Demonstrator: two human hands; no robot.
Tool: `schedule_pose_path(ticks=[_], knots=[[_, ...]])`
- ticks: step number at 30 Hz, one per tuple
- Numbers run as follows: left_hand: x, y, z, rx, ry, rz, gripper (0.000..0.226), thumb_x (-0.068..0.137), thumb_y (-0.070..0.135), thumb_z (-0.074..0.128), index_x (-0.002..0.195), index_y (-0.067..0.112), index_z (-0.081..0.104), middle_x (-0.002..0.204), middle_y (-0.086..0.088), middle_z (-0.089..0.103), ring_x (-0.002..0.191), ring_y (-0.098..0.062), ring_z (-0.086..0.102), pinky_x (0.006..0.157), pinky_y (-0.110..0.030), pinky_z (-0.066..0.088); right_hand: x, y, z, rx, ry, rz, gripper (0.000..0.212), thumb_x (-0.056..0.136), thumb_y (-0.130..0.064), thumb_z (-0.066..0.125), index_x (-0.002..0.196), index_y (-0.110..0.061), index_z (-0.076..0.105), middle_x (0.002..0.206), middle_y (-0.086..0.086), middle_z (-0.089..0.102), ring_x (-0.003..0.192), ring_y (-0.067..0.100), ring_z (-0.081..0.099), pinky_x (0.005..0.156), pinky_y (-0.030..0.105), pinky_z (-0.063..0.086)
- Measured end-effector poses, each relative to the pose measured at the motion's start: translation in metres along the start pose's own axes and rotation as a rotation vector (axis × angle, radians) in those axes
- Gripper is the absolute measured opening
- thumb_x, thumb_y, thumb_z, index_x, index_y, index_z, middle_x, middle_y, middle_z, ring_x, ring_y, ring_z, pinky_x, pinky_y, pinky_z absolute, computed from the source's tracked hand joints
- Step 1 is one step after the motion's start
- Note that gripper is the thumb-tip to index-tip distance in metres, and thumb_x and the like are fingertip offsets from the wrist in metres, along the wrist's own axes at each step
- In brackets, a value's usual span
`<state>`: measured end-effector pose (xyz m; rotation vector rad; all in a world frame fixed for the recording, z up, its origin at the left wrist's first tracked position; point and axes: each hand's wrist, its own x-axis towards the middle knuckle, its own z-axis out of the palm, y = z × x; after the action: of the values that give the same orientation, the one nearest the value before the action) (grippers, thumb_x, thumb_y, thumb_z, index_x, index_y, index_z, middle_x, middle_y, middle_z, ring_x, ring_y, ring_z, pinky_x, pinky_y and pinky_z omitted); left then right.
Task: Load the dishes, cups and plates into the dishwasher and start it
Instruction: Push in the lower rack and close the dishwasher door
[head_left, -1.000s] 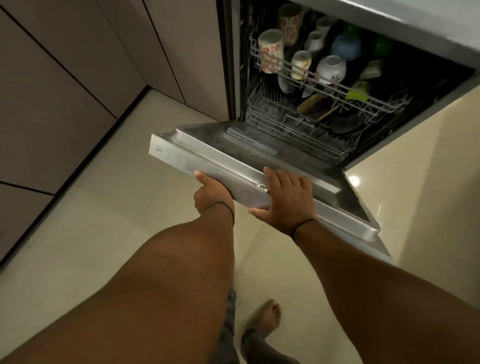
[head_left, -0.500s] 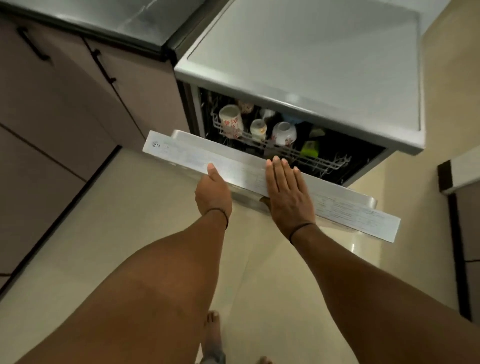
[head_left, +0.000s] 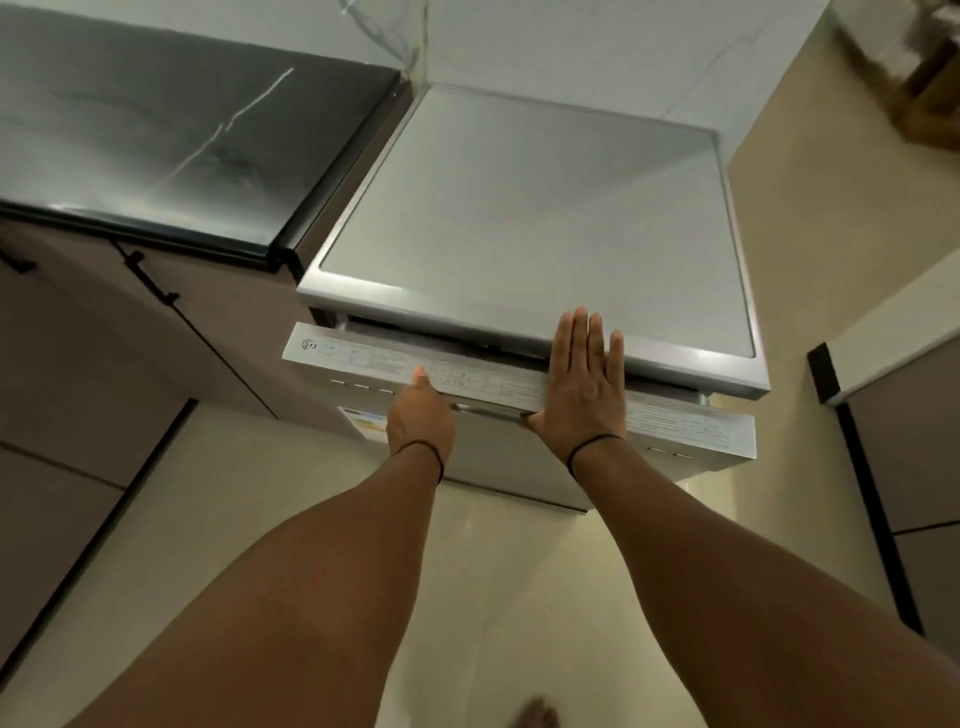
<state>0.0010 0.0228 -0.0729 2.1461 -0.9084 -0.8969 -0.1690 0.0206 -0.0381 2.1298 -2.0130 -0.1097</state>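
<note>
The dishwasher (head_left: 535, 218) is standing beside a dark desk (head_left: 171, 130), its door (head_left: 498, 452) almost closed, with only a thin dark gap showing under the top. The right hand (head_left: 584, 387) is pressing flat on the door's upper edge, fingers (head_left: 579, 332) straight and together. The left hand (head_left: 421, 421) is resting on the door front, thumb touching the control strip (head_left: 363, 358); its fingers are hiding underneath, so I cannot tell their state. The strip is carrying a small logo, perhaps reading "13"; the other print is too blurred.
</note>
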Motion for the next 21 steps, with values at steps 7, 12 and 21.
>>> schedule_pose_path(ticks=[7,12,21], knots=[[0.008,0.025,-0.022,0.553,0.324,0.923,0.066,0.079,0.06,0.057,0.119,0.008,0.05,0.128,-0.015,0.047,0.123,-0.033,0.043,0.105,-0.044,0.031,0.029,0.008,0.01,0.104,0.068,-0.042,0.112,0.067,-0.044,0.084,0.149,0.003,0.026,0.153,0.025,0.03,0.144,0.037,0.027,0.12,0.041,0.004],[0.045,0.059,-0.022,0.966,-0.008,0.998,0.104,0.083,0.055,0.063,0.155,0.011,0.002,0.163,-0.009,0.001,0.15,-0.024,-0.002,0.122,-0.04,-0.001,0.052,0.014,0.018,0.155,0.184,-0.108,0.081,0.048,-0.022,0.093,0.12,-0.001,0.062,0.13,0.024,0.059,0.123,0.038,0.056,0.112,0.045,0.03],[0.058,0.068,0.001,0.995,0.003,0.918,0.091,0.082,0.033,0.072,0.152,0.002,0.022,0.158,-0.019,0.023,0.148,-0.035,0.016,0.12,-0.042,0.009,0.061,0.028,0.033,0.264,0.21,-0.198,0.08,0.05,-0.029,0.093,0.119,-0.001,0.061,0.135,0.024,0.055,0.126,0.039,0.053,0.111,0.048,0.038]])
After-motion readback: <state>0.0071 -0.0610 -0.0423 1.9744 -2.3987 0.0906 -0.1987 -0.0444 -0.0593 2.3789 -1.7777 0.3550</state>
